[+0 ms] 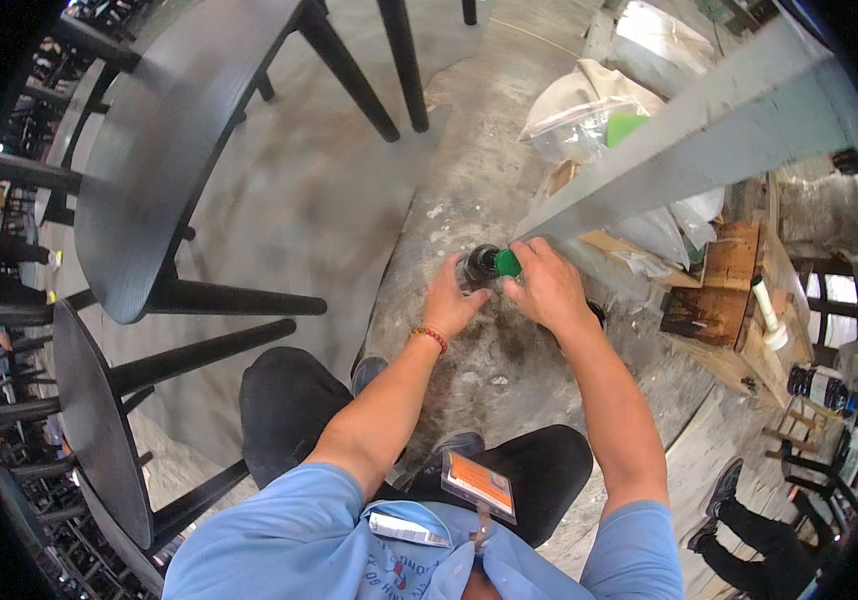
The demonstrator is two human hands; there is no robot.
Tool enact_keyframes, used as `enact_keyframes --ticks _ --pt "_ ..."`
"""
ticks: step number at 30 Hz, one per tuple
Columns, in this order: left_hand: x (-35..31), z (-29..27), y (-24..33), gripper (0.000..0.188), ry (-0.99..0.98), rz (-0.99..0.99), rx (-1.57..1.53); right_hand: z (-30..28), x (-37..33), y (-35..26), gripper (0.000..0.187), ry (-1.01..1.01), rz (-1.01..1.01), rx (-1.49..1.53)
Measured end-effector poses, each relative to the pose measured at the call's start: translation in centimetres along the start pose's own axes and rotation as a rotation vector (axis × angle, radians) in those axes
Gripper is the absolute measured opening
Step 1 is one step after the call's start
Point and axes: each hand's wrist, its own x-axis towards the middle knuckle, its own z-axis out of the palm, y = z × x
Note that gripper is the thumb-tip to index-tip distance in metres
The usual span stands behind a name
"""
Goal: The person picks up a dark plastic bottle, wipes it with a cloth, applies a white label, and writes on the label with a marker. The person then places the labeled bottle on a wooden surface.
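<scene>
Both hands clamp on a small dark cylindrical tool with a green plastic end, held above the concrete floor: left hand, right hand. A slipping grip could drop it.

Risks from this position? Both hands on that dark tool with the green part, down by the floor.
1. The left hand and right hand crowd around the small dark tool with its green part; a slip might pinch fingers.
2. The grey beam sits right above the hands and may get knocked.
3. Black chairs stand close on the left, limiting room.
</scene>
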Motion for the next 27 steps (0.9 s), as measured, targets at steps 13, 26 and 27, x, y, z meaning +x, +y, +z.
enact_keyframes --ticks 13,26,27 --pt "1.7 -0.2 -0.6 0.080 -0.063 0.135 0.052 0.2 2.8 -1.2 0.046 -0.194 -0.032 -0.201" --pt "2.6 -0.5 -0.7 0.071 -0.094 0.265 0.076 1.9 3.1 -0.9 0.036 -0.122 -0.179 -0.281" --pt "2.8 -0.4 -0.8 0.072 -0.110 0.272 0.099 2.1 3.2 -0.8 0.036 -0.124 -0.178 -0.291"
